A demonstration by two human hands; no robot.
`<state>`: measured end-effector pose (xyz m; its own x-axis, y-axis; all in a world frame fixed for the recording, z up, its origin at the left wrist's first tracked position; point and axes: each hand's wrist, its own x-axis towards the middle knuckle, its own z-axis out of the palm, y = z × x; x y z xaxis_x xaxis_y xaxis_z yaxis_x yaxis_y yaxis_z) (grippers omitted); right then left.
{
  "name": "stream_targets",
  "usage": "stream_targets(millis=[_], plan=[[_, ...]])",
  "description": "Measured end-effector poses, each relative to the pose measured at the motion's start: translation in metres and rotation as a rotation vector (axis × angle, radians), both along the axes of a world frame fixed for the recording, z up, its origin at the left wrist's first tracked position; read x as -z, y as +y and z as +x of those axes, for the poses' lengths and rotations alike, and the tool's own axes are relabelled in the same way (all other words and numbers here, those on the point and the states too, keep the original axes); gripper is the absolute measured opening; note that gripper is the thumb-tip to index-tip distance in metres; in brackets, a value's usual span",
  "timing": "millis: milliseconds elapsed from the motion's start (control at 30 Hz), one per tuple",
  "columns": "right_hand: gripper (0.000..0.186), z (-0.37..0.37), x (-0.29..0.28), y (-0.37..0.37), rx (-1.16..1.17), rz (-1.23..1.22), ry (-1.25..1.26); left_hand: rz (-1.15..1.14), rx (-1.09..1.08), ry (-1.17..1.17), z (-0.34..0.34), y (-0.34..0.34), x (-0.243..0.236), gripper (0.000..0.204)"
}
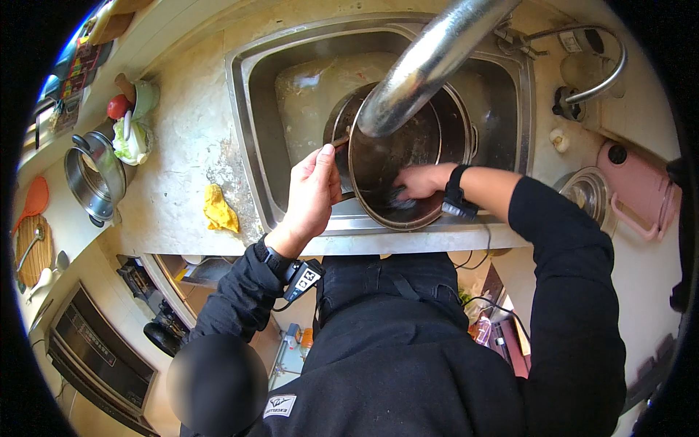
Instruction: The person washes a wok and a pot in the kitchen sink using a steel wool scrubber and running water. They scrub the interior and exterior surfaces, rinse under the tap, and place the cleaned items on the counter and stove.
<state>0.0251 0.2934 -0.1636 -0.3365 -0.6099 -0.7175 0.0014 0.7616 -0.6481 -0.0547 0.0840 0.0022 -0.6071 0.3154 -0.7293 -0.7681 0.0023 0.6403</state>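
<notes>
A worn, speckled countertop [182,160] is seen from above, with a stainless steel sink [251,109] sunk into it and a curved steel faucet [429,62] arching across the basin. To the left, a crumpled yellow cloth [219,210] is lying on the counter, and a lidded steel pot [95,178] is parked near the edge beside a bowl of leafy greens [131,142]. A round metal lid [586,193] is spotted at right, by a pink container [641,189]. In the sink, a large dark pot [408,156] is tilted toward the front edge. Its rim is gripped by the left hand [312,197], fingers curled over. Inside the pot, a dark scrubber [400,198] is pressed down by the closed right hand [422,182].
</notes>
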Motion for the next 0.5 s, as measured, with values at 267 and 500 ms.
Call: stream_targets(millis=[267,500], plan=[[0.021,0.001,-0.049,0.057,-0.27,0.428,0.66,0.015,-0.025,-0.042,0.003,-0.003,0.0,0.03],[0.04,0.024,-0.062,0.015,0.513,-0.403,-0.061,0.067,-0.029,-0.063,0.004,-0.003,-0.003,0.035]])
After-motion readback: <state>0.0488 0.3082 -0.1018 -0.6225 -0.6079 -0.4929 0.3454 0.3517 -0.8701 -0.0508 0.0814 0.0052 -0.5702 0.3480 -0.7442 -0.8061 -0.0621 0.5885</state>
